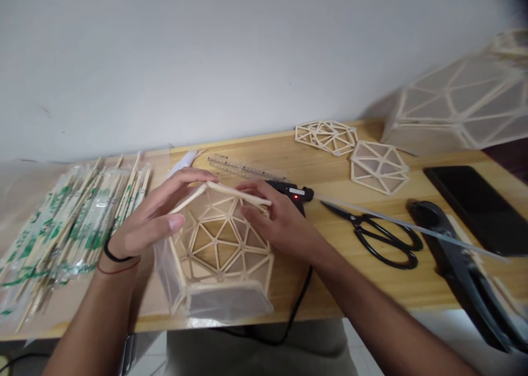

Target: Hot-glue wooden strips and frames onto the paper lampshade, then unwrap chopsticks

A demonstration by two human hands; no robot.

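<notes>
A bowl-shaped frame of thin wooden sticks point(216, 244), joined in triangles and backed with translucent sheet, rests near the table's front edge with its hollow side facing me. On its upper left rim lies my left hand point(150, 216), thumb in front and fingers over the back. My right hand point(275, 213) grips the upper right rim, some fingertips hidden behind it. Just behind the right hand is a black glue gun point(304, 194) with a lit red light. A long clear glue stick point(371, 213) slants rightward from it.
Wrapped chopsticks point(91, 222) lie on the left. Clear rulers point(247, 169) sit at the back, near two flat stick panels point(325, 136). Rightward are black scissors point(388, 235), a dark-handled tool point(457, 271), a phone point(480, 205) and a larger covered stick structure point(466, 106). A black cable point(303, 296) hangs over the front edge.
</notes>
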